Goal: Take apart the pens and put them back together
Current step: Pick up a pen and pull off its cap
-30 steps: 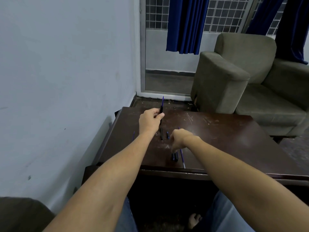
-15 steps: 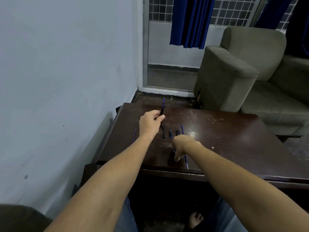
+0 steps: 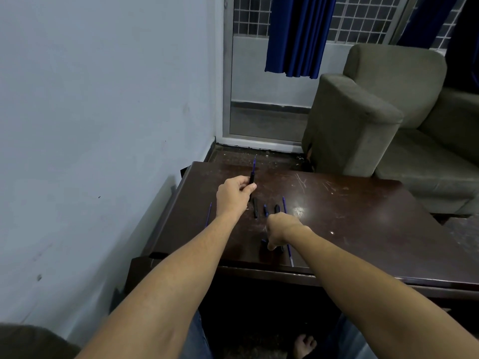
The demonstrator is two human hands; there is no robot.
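Centrally, the left hand (image 3: 234, 195) is pinching a black pen barrel (image 3: 252, 177) upright, its blue refill tip (image 3: 254, 161) pointing up above the dark surface (image 3: 363, 229). The right hand (image 3: 281, 229) is curling knuckles-down over small black parts (image 3: 264, 243) at the near edge; its grip cannot be told. More pen pieces (image 3: 255, 208) are lying between both hands, and a loose refill (image 3: 208, 215) is lying left.

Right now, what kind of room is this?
Probably a home living room or lounge: a grey sofa, blue curtains over a grilled window, and a scratched dark wooden table used as a worktop for pen parts.
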